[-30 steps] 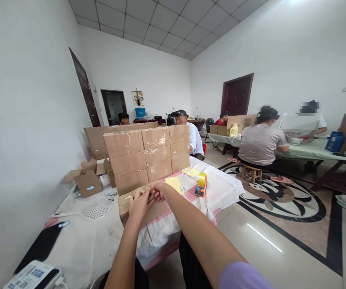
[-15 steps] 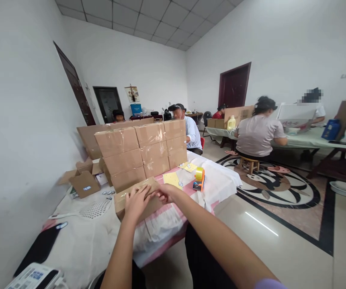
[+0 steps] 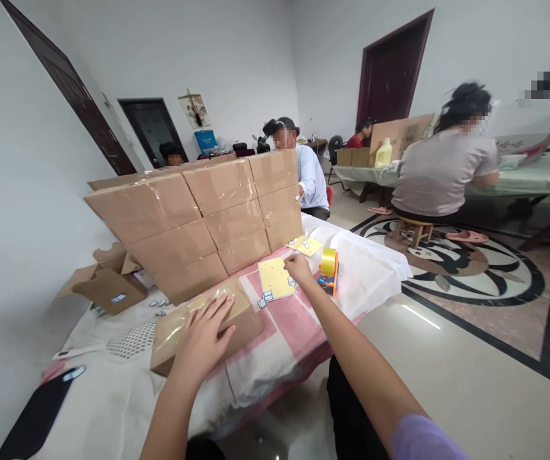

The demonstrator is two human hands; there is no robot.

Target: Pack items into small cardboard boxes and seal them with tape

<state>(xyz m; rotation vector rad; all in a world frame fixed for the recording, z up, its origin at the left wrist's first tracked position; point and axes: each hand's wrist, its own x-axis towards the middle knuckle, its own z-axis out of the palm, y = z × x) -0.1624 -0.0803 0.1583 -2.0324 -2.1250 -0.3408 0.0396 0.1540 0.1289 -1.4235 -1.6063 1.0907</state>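
My left hand [image 3: 202,335] lies flat, fingers spread, on top of a taped cardboard box [image 3: 174,329] that rests on the table in front of me. My right hand [image 3: 297,267] is stretched forward with its fingers pinched at the right edge of a yellow sticker sheet [image 3: 275,279]; what they pinch is too small to name. A yellow tape dispenser [image 3: 328,269] stands just right of that hand. Behind both hands rises a stack of taped cardboard boxes [image 3: 207,217].
A second yellow sheet [image 3: 305,245] lies by the stack. Open small cartons [image 3: 106,284] sit at the left near the wall. A black phone [image 3: 35,418] lies near the front left edge. People sit at a far table [image 3: 519,182].
My right hand has left the box and reached forward to the yellow sheet. My left hand has spread flat on the box. The view has tilted down and closer.
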